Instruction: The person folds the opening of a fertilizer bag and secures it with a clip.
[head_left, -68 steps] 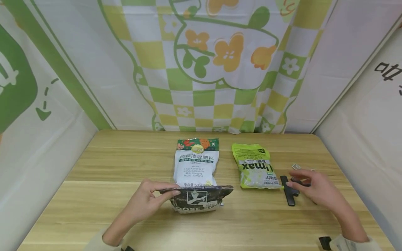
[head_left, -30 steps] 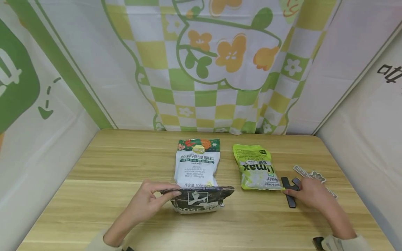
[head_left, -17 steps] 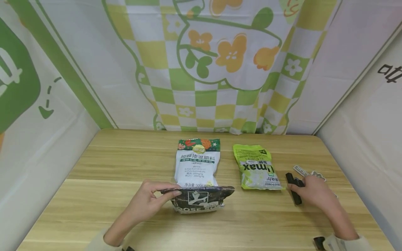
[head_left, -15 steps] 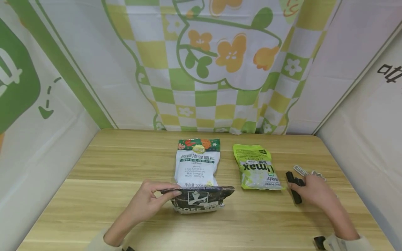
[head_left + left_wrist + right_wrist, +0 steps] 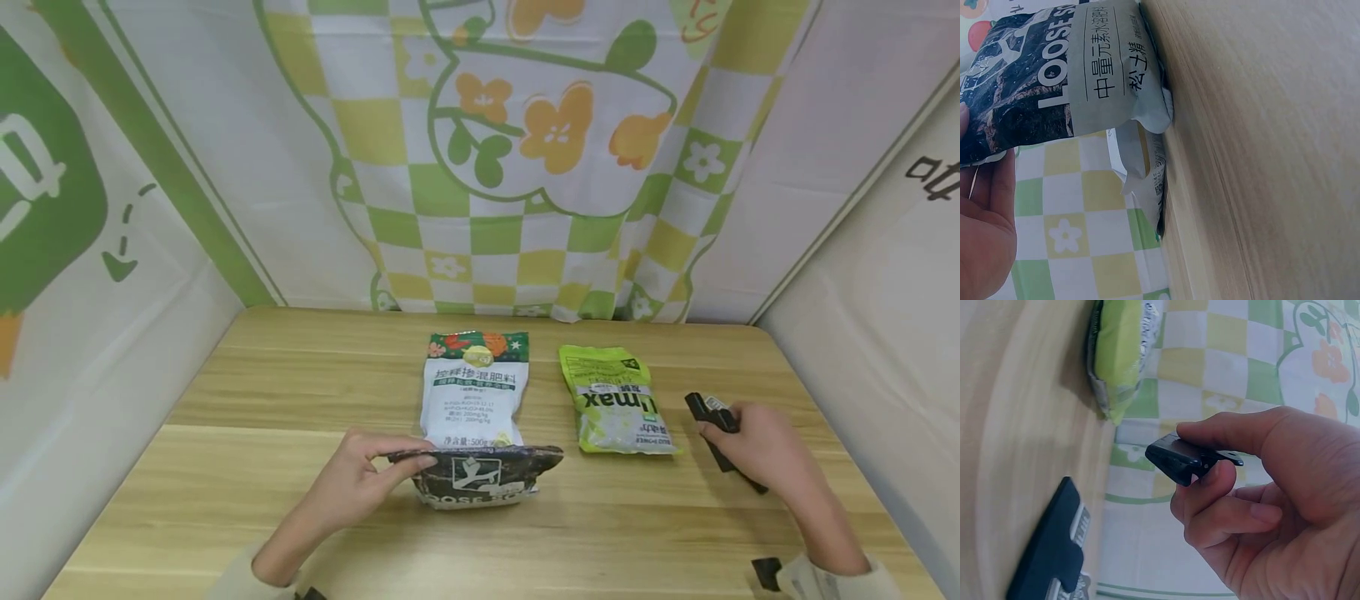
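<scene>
On the far left, a pale fabric panel (image 5: 180, 279) is printed with a green shape and a dashed arrow. Below it, a person's left hand (image 5: 352, 479) is stretched in over the wood-grained table (image 5: 300, 375), thumb and fingers closed together in a pinch. By this pinch a dark bag (image 5: 480, 479), lettered "LOOSE SO", is held at its upper left corner; it is stood upright near the front, its pale lower end against the tabletop. Behind it, and partly covered by it, is a white bag (image 5: 472, 400) with a green, flowered top band. At the back, a checked curtain (image 5: 491, 200) is hung, patterned in green, yellow and white with orange flowers. Right of the white bag, a lime-green bag (image 5: 618, 408) is laid flat, its "Umax" print upside down. Farther right, a black clip (image 5: 1175, 456) is gripped between the thumb and curled fingers of the right hand (image 5: 772, 450), above the table. Beneath, a second black piece (image 5: 1050, 550) is seen on the table, with pale printed parts (image 5: 1082, 522) half hidden beside it. Dark characters (image 5: 933, 177) are printed on the right-hand panel.
</scene>
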Tool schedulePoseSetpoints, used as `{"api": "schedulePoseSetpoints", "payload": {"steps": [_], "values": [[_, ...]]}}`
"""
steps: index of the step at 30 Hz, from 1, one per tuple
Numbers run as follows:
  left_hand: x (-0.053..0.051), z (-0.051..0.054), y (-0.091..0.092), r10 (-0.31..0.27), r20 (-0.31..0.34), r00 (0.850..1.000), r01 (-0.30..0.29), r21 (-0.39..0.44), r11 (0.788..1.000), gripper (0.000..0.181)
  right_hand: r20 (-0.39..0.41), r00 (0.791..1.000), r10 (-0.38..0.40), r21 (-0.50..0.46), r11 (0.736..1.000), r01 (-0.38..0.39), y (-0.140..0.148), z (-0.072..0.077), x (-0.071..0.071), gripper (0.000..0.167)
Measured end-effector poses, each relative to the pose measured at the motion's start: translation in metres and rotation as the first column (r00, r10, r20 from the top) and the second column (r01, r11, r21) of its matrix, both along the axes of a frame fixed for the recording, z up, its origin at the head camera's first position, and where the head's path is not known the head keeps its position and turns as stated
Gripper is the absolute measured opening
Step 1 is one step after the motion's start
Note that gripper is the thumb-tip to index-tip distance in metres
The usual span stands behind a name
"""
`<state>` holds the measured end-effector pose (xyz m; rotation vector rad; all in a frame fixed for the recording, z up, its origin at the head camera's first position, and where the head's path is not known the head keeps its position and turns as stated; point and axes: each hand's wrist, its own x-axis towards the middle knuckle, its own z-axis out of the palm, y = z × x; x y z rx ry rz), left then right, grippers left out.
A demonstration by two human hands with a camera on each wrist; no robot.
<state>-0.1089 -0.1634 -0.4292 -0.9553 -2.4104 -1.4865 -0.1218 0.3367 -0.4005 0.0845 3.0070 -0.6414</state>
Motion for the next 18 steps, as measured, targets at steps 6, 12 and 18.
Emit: {"api": "schedulePoseSetpoints", "payload": {"steps": [6, 12, 18], "values": [[0.000, 0.000, 0.000, -0.007, 0.000, 1.000, 0.007, 0.001, 1.000, 0.015, -0.009, 1.000, 0.009, 0.008, 1.000, -0.009, -0.003, 0.007, 0.000, 0.034], [0.002, 0.001, 0.000, 0.015, 0.028, 1.000, -0.015, -0.014, 1.000, 0.015, -0.036, 0.999, 0.029, 0.009, 1.000, -0.029, -0.008, 0.014, -0.004, 0.032], [0.002, 0.001, 0.000, 0.041, 0.038, 0.998, -0.040, -0.029, 0.999, 0.014, -0.061, 0.997, 0.055, 0.036, 0.998, -0.053, -0.015, 0.022, -0.006, 0.038]]}}
